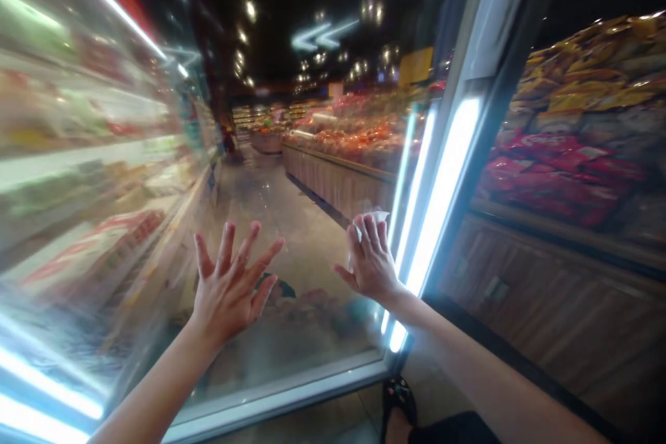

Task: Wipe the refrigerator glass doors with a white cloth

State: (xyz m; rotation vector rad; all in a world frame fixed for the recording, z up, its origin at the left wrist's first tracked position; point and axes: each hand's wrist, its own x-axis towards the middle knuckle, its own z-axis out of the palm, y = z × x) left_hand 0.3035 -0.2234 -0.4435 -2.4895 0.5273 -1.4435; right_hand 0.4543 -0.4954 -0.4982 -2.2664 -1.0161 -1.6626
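My left hand is spread with fingers apart in front of a glass pane, and nothing is in it. It appears to rest on the glass, though contact is hard to confirm. Closer to the lit edge of the pane, my right hand lies over a thin white tissue, holding it against the glass. Only a corner and a strip of the tissue show past the fingers. A pale metal frame borders the glass along the bottom.
Bright light tubes run up the frame beside my right hand. Blurred refrigerated shelves line the left. On the right, bagged goods fill a wood-panelled stand. My shoe is below the frame.
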